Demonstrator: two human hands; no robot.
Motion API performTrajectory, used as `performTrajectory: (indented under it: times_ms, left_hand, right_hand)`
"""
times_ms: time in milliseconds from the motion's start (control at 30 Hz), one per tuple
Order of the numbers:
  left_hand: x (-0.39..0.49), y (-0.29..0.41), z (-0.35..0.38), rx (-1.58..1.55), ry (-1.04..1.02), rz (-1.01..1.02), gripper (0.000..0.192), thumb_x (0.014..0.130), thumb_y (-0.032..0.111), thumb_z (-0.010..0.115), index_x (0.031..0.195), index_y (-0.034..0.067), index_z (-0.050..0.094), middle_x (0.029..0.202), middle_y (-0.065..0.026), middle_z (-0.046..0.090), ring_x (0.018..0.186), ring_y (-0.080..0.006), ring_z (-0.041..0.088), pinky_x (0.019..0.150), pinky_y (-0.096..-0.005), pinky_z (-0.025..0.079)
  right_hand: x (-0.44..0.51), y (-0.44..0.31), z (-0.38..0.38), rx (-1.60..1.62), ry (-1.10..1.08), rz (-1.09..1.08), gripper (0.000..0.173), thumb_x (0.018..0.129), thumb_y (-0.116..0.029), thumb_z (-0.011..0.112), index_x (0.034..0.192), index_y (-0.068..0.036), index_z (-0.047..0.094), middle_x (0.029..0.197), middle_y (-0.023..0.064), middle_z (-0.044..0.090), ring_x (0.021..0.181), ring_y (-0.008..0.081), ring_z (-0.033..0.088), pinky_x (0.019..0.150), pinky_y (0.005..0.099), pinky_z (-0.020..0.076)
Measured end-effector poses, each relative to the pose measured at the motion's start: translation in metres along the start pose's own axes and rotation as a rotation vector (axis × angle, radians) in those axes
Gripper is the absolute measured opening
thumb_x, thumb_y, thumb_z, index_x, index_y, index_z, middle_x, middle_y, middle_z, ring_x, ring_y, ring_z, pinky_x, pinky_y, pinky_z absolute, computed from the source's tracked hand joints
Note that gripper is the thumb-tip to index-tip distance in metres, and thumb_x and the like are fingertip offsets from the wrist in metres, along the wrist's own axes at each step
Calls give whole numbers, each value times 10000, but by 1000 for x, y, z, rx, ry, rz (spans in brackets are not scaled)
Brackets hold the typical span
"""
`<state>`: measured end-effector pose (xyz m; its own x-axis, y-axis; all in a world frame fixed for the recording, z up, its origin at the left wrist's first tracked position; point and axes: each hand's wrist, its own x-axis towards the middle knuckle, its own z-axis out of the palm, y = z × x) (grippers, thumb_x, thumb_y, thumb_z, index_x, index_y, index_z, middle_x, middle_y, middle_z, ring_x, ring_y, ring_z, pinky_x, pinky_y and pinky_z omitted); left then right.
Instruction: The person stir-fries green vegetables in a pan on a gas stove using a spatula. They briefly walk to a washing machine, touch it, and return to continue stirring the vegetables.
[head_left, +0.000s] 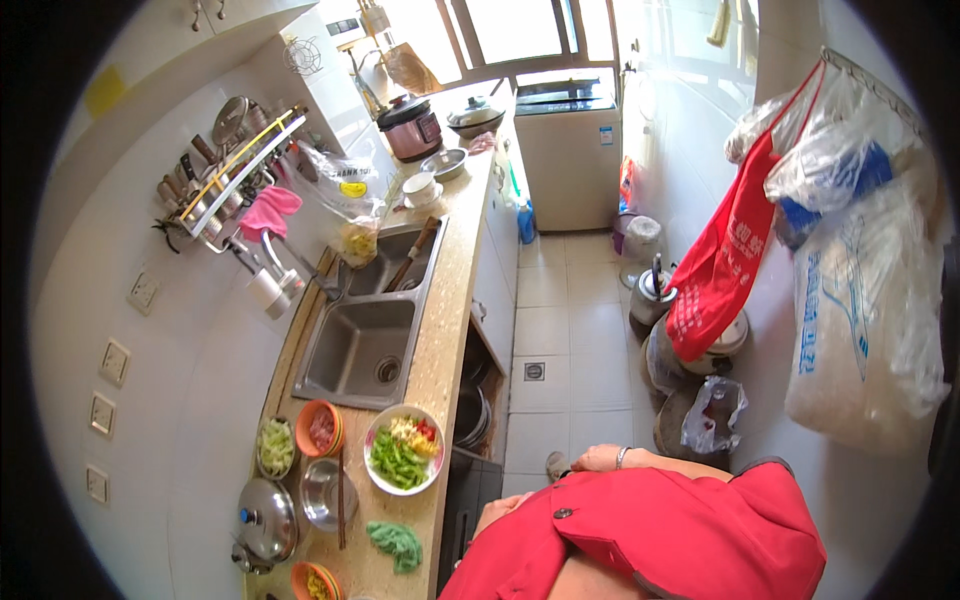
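My left hand (496, 511) hangs low in front of my body near the counter's front edge, partly covered by my red garment (645, 517). To its right is my right hand (598, 457), with a bracelet (622, 457) at the wrist. The garment and the angle hide most of the fingers, so I cannot tell whether they hold anything. Nearest on the counter are a green cloth (396, 546) and a white bowl (405, 450) of sliced green pepper and chopped red and yellow ingredients. Chopsticks (342, 499) lie across the edge of an empty metal bowl (322, 495).
An orange bowl of meat (319, 427), a bowl of pale sliced vegetable (276, 448) and a lidded metal pot (267, 520) stand along the wall. Beyond them is a double sink (358, 352). A pink electric cooker (409, 127) stands farther back; bags and a red apron (724, 247) hang at right.
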<state>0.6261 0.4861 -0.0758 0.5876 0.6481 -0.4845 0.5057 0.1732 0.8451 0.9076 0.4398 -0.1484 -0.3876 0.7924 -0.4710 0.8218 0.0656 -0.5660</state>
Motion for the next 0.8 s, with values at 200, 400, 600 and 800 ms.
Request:
performTrajectory:
  times_ms: [200, 400, 600, 800]
  left_hand:
    - [105, 78, -36, 294, -54, 150, 311, 934, 292, 679, 1015, -7, 702, 825, -165, 707, 757, -186, 687, 695, -315, 526]
    - [198, 118, -33, 341, -181, 359, 286, 896, 192, 694, 1165, 110, 638, 790, -122, 628, 726, -225, 632, 687, -330, 505]
    - [295, 157, -27, 495, -338, 240, 306, 909, 206, 649, 1208, 141, 637, 755, -111, 558, 705, -209, 577, 699, -324, 491]
    - [413, 157, -29, 402, -208, 351, 286, 999, 274, 592, 1237, 129, 654, 972, -112, 665, 889, -173, 654, 820, -293, 514]
  right_hand:
    - [-3, 49, -90, 39, 104, 201, 393, 1033, -421, 440, 1031, -95, 660, 982, 240, 709, 924, 457, 672, 830, 529, 522]
    - [-16, 88, -98, 291, 340, 480, 332, 1031, -331, 434, 1044, -22, 556, 949, 280, 695, 933, 482, 662, 819, 555, 505]
    - [2, 155, -145, 426, 388, 443, 247, 934, -225, 516, 1041, -2, 514, 977, 294, 681, 954, 469, 660, 799, 548, 502]
    - [35, 245, -248, 335, 272, 383, 240, 905, -202, 528, 1114, -95, 577, 1088, 167, 695, 1024, 406, 652, 832, 482, 510]
